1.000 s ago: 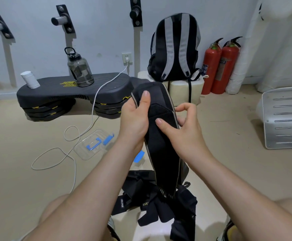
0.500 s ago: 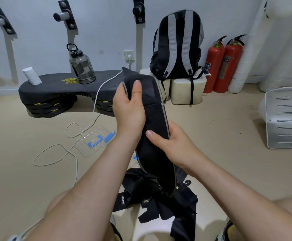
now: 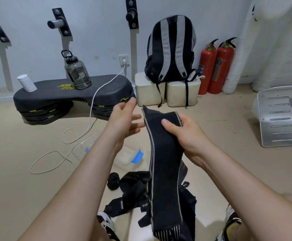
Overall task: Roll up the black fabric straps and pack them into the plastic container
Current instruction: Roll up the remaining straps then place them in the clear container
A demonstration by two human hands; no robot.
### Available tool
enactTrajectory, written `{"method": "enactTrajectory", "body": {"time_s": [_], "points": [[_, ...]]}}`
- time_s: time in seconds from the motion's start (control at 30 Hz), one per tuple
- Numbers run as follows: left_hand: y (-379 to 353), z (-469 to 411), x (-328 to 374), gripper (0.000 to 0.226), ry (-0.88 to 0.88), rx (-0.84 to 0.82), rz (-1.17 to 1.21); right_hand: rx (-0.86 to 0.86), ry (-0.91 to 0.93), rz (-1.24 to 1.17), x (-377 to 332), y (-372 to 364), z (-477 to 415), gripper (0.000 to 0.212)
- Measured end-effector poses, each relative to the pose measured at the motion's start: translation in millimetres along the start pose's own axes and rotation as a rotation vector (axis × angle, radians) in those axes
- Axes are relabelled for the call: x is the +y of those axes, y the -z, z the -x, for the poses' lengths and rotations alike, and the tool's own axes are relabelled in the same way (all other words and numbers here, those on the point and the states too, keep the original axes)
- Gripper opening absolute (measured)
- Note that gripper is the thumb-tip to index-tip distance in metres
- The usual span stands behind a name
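Fingers of right hand [image 3: 185,134] grasp strap [image 3: 164,171] near its upper end, thumb on front. Left hand [image 3: 124,124] fingers released, spread just beside strap. Container [image 3: 129,160] on floor beneath.

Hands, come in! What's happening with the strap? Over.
Left hand open, off strap. Right hand grips black strap, unrolled, hanging. Plastic container on floor, partly hidden.

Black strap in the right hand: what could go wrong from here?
1. Only the right hand grips the strap near its top; the left hand is open and off it, so it could slip.
2. Its long tail hangs over the loose pile below and may snag when rolling starts.
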State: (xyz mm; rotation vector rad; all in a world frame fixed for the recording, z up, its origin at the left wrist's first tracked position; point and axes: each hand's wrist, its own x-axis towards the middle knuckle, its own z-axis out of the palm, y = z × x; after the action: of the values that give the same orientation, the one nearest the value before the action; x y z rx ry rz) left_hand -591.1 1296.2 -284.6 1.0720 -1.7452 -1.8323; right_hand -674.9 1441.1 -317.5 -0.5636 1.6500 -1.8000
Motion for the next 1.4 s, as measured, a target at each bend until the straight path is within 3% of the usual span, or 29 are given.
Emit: {"method": "enactTrajectory", "body": {"time_s": [0.13, 0.2, 0.33, 0.5, 0.7, 0.77, 0.9, 1.07, 1.13, 1.2, 1.23, 1.3, 1.33, 1.4], "points": [[-23, 35, -11, 0.036, 0.047, -0.415, -0.289, 0.228, -0.084, -0.042, -5, 12, -12, 0.015], [-34, 41, -22, 0.022, -0.037, -0.472, -0.256, 0.288, -0.112, -0.102, -10, 17, -13, 0.016], [-48, 30, -33, 0.019, -0.159, -0.296, -0.037, 0.212, -0.140, -0.157, -16, 19, -7, 0.022], [-43, 12, -25, 0.022, -0.125, -0.094, 0.278, -0.096, -0.140, 0.135, -8, 11, 5, 0.019], [-27, -4, -13, 0.029, -0.101, -0.019, 0.549, -0.139, -0.099, 0.206, -2, 14, 5, 0.018], [-24, 1, -14, 0.023, -0.069, -0.085, 0.449, -0.042, -0.034, 0.181, 0, 9, 4, 0.021], [-33, 23, -18, 0.022, -0.005, -0.304, -0.010, 0.157, -0.002, 0.162, 3, 5, -3, 0.017], [-26, 23, -19, 0.020, 0.002, -0.326, -0.091, 0.152, -0.119, 0.080, -2, 9, -5, 0.020], [-23, 22, -14, 0.028, -0.005, -0.301, -0.033, 0.187, -0.143, 0.016, -7, 12, -5, 0.039], [-19, 24, -8, 0.042, -0.052, -0.362, 0.053, 0.231, -0.144, -0.072, -14, 21, -6, 0.062], [-17, 25, -6, 0.053, -0.090, -0.438, 0.080, 0.230, -0.133, -0.097, -19, 26, -5, 0.059], [-16, 29, -8, 0.065, -0.245, -0.559, -0.011, 0.190, -0.142, -0.110, -26, 32, -4, 0.034], [-17, 30, -12, 0.063, -0.400, -0.538, -0.160, 0.167, -0.159, -0.115, -27, 33, -4, 0.022], [-20, 30, -18, 0.046, -0.764, -0.330, -0.540, 0.122, -0.195, -0.173, -27, 35, -4, 0.008]]}}
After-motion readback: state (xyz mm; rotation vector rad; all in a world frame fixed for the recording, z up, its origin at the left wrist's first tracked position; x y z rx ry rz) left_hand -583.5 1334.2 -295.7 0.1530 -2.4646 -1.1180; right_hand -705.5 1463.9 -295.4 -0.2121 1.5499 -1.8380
